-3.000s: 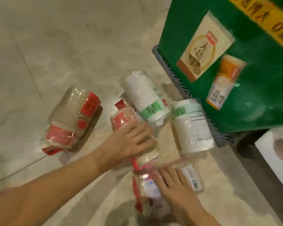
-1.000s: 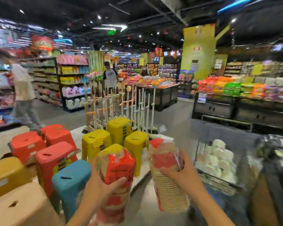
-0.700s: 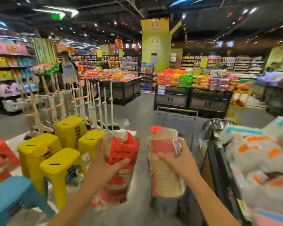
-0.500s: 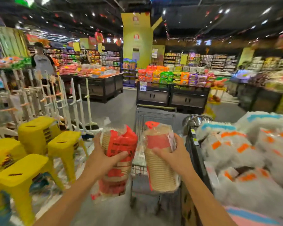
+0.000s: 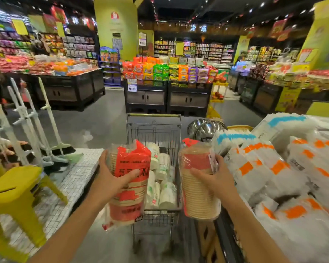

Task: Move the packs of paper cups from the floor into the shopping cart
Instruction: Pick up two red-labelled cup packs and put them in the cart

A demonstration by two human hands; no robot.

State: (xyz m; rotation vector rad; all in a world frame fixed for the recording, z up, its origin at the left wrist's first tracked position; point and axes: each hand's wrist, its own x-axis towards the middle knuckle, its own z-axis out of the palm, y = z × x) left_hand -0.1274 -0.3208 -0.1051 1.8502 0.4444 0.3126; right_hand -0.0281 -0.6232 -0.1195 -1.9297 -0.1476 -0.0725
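Packs of paper cups, one per hand, held upright just short of the shopping cart (image 5: 153, 118). Left hand (image 5: 110, 179) wraps the red-label pack (image 5: 130, 179); right hand (image 5: 215, 180) wraps the tan-cup pack (image 5: 197, 188), both mid-stack. Likely light, crushable, slippery film. White packs (image 5: 160, 179) already in the cart. Grey shop floor (image 5: 95, 120); yellow stool (image 5: 13, 190) left of the cart.

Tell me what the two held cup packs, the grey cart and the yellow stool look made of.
Red-labelled cup pack in the left hand: glossy clear plastic film, wrinkled and glinting, around tan, probably paper, cups. Tan ribbed cup pack in the right hand: same film, stacked rims showing. Grey wire shopping cart: thin metal rods. Yellow stool: apparently smooth moulded plastic.
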